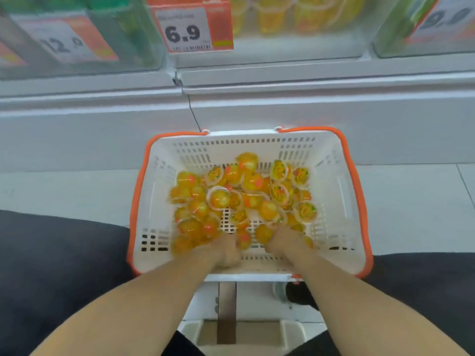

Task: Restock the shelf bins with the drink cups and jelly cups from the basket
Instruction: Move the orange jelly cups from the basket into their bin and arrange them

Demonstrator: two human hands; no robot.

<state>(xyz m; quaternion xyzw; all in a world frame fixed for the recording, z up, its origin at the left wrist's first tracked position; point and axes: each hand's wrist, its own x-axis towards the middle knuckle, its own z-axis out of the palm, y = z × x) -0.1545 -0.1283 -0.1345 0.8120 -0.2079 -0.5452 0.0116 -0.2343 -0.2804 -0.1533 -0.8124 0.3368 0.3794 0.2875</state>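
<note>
A white basket with an orange rim (341, 191) stands on the floor in front of me, holding several yellow-orange jelly cups (246, 194). Both my hands are down inside its near end among the cups. My left hand (223, 250) is blurred, its fingers buried in the cups at the near left. My right hand (285, 240) lies over cups at the near right, fingers hidden. Whether either hand grips a cup does not show. Above, a clear shelf bin (295, 24) holds more yellow jelly cups.
A red price tag reading 6.9 (187, 27) hangs on the shelf front, with a 12.0 tag (64, 42) to the left and green-packed bins beside it. A white shelf ledge (282, 86) runs across. My dark-clad knees flank the basket.
</note>
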